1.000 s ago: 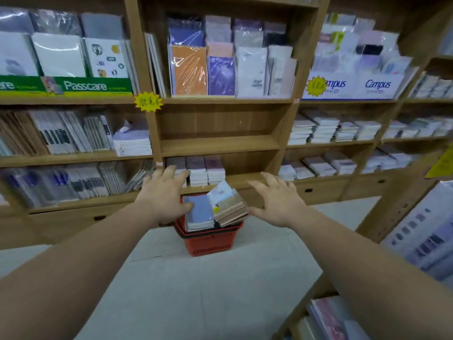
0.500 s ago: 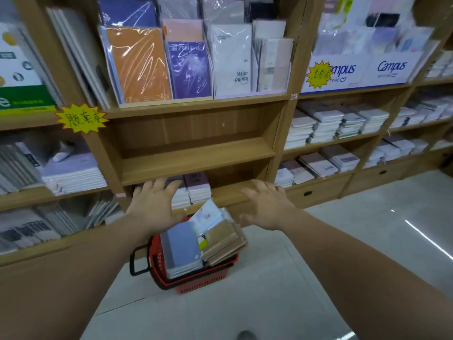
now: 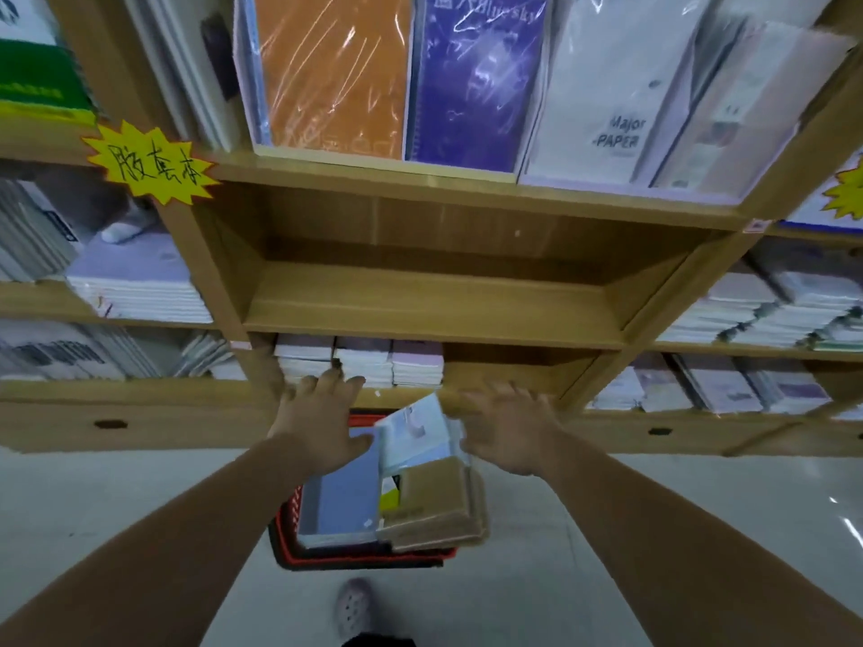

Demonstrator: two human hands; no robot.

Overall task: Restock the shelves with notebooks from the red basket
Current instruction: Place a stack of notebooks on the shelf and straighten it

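Over basket [image 3: 286,530] — left hand [image 3: 322,424], right hand [image 3: 510,434]

We have stepped closer to the shelves [image 3: 420,310]; our left hand [image 3: 322,422] and right hand [image 3: 509,431] have dropped toward the notebooks [image 3: 420,483] in the red basket [image 3: 289,548].

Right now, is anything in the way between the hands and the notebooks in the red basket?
Nothing visible. The left hand and right hand are spread open right at the notebooks, which lie piled and uncovered in the red basket, with no lid or other item between.
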